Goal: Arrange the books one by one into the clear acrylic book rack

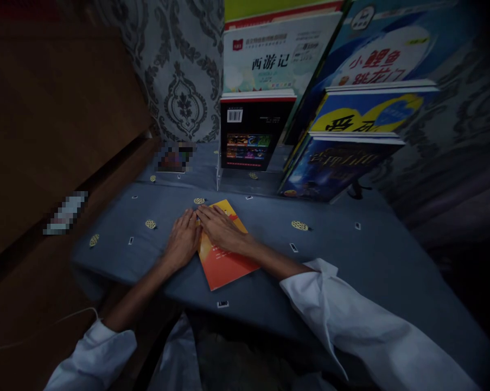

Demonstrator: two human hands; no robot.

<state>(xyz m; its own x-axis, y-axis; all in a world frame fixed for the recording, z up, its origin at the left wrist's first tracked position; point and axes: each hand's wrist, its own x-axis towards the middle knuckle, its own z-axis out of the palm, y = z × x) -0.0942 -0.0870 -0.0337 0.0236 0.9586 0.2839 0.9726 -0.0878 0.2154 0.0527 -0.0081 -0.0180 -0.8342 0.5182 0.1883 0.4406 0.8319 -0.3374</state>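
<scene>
Book (232, 267) part-hidden by right hand (219, 228), flat atop | left hand (183, 239) flat, book's edge | two pixelated items (176, 158), unclear | racked books (269, 62) overlap

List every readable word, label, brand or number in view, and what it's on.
"西游记": white book
"小鲤鱼跳龙门": light-blue book, lower line partly covered
Likely "爱", next character cut off: yellow-and-blue book
Title too blurred: dark-blue book
Small print and barcode digits too small: black book
Small print too small: orange book
Printed tags too blurred: tablecloth
White book's remaining print: too small.
</scene>
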